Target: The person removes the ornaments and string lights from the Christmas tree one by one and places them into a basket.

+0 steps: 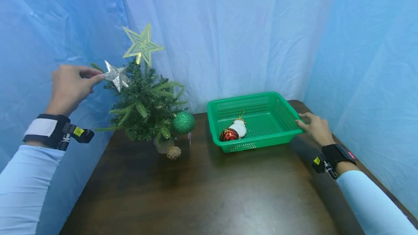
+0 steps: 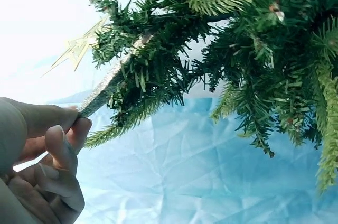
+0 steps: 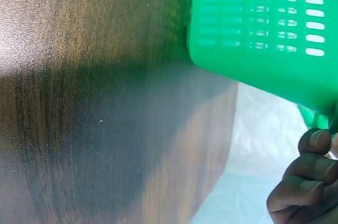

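Observation:
Between thumb and fingers, my left hand (image 1: 71,84) pinches one point of a glittery silver star ornament (image 1: 117,76). The star lies against the upper left branches of a small Christmas tree (image 1: 143,100); in the left wrist view the silver star (image 2: 108,82) appears edge-on, partly hidden by needles. My right hand (image 1: 315,128) grips the right rim of a green plastic basket (image 1: 254,144), with curled fingers (image 3: 296,192) under the edge in the right wrist view. Inside the basket are a red bauble (image 1: 229,135) and a white snowman-like ornament (image 1: 239,127).
A gold star topper (image 1: 143,45) crowns the tree. From its lower right hangs a green glitter ball (image 1: 183,122), with a pinecone (image 1: 173,152) below by the tree's base. Everything stands on a dark wooden table (image 1: 209,198), enclosed by blue curtains (image 1: 228,39).

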Tool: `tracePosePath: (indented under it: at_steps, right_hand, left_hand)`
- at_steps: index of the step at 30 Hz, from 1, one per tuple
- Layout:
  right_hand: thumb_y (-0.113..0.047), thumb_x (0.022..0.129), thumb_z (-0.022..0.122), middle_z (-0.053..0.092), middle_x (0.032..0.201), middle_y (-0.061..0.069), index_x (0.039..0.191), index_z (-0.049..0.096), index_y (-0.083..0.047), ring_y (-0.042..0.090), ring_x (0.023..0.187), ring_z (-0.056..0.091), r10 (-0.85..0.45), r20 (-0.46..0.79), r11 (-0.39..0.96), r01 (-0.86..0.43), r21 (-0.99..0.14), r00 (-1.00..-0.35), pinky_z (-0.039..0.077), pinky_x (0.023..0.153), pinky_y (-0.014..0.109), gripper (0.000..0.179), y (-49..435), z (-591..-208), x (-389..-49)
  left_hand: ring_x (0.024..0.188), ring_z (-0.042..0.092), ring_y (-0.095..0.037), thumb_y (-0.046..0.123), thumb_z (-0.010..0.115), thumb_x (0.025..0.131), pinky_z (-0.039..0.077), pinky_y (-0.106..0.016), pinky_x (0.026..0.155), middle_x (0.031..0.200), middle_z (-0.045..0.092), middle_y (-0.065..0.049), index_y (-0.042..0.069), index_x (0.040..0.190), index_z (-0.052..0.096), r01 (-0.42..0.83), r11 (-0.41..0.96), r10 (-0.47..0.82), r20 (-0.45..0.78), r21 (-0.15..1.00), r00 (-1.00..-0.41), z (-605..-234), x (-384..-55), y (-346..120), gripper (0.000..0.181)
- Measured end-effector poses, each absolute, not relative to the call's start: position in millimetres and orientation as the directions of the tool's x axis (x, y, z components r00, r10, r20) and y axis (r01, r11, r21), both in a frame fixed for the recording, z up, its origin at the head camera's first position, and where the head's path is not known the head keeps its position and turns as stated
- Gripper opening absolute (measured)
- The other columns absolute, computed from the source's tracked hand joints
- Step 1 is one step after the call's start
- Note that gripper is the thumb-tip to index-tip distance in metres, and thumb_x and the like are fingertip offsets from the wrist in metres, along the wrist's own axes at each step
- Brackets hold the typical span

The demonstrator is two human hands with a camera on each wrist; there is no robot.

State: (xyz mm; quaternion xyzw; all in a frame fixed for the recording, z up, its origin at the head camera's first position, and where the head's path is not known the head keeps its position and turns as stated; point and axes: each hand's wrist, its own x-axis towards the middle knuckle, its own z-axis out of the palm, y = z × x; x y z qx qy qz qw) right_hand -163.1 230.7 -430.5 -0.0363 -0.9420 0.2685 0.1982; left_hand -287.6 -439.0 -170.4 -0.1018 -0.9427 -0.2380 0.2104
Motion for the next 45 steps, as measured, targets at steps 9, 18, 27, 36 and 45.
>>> tracePosePath:
  at_steps: [9,18,27,36,45]
  right_hand:
    - [-0.029,0.107,0.06,0.072,0.084,0.02,0.139,0.058,0.005,0.013,0.044,0.02,0.172,0.375,0.856,-0.05,-0.515,-0.911,0.026,0.044,0.032,0.047,230.0,-432.4,-163.5]
    - [-0.028,0.107,0.059,0.072,0.092,0.023,0.14,0.057,0.005,0.014,0.045,0.022,0.187,0.356,0.853,-0.028,-0.522,-0.915,0.027,0.045,0.033,0.047,230.1,-431.3,-162.9]
    - [-0.03,0.107,0.058,0.07,0.1,0.028,0.14,0.057,0.006,0.017,0.046,0.027,0.187,0.353,0.853,-0.027,-0.521,-0.917,0.029,0.047,0.034,0.048,230.1,-430.2,-162.8]
    - [-0.029,0.107,0.059,0.065,0.122,0.033,0.139,0.057,0.006,0.016,0.045,0.023,0.187,0.359,0.854,-0.03,-0.52,-0.915,0.028,0.047,0.034,0.047,229.9,-429.2,-163.0]
    - [-0.03,0.106,0.06,0.069,0.113,0.031,0.138,0.058,0.006,0.017,0.045,0.027,0.195,0.354,0.854,-0.019,-0.52,-0.915,0.028,0.046,0.034,0.048,229.6,-429.3,-164.7]
  left_hand:
    - [0.053,0.057,0.004,0.038,0.067,0.101,0.045,-0.024,0.047,0.111,0.073,-0.024,0.001,0.121,0.073,0.298,0.848,0.053,0.489,0.437,-0.871,-175.5,-286.0,-439.4,0.042]
    - [0.054,0.055,0.01,0.036,0.069,0.1,0.043,-0.013,0.051,0.109,0.075,-0.004,0.003,0.126,0.073,0.345,0.758,-0.085,0.607,0.554,-0.79,-165.5,-277.4,-437.6,0.042]
    - [0.054,0.056,0.005,0.033,0.073,0.097,0.043,-0.01,0.055,0.087,0.066,0.024,0.009,0.123,0.075,0.424,0.666,-0.168,0.677,0.614,-0.717,-155.7,-266.6,-431.1,0.035]
    - [0.061,0.06,0.002,0.032,0.079,0.092,0.047,-0.01,0.058,0.095,0.072,0.017,0.013,0.118,0.078,0.511,0.585,-0.165,0.709,0.63,-0.685,-147.1,-256.1,-417.7,0.032]
    - [0.06,0.06,0.001,0.025,0.079,0.093,0.047,-0.01,0.056,0.089,0.07,0.02,0.005,0.116,0.077,0.525,0.561,-0.124,0.693,0.64,-0.711,-146.8,-247.4,-402.8,0.031]
